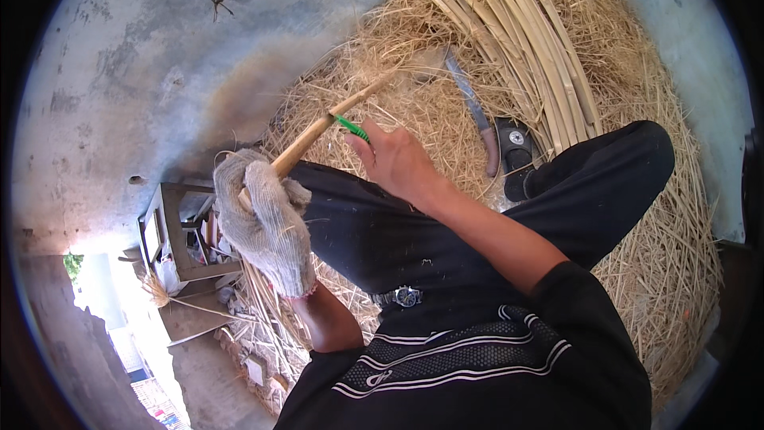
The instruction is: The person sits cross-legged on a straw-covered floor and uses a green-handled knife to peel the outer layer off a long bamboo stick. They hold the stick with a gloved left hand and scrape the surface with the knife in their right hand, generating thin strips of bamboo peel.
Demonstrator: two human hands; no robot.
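Observation:
My left hand (267, 219), in a grey knitted glove, is closed around a long pale bamboo strip (338, 111) that slants up and to the right over my knee. My bare right hand (398, 161) holds a small tool with a green handle (351, 127) pressed against the strip just above the glove. I sit with dark trousers (477, 231) on a heap of straw-like shavings (652, 215).
A bundle of long split bamboo strips (525, 40) lies on the shavings ahead. Beside it rest a long knife (476, 115) and a dark sandal (516, 151). A small wooden stool or crate (171, 227) stands at my left on the concrete floor (159, 56).

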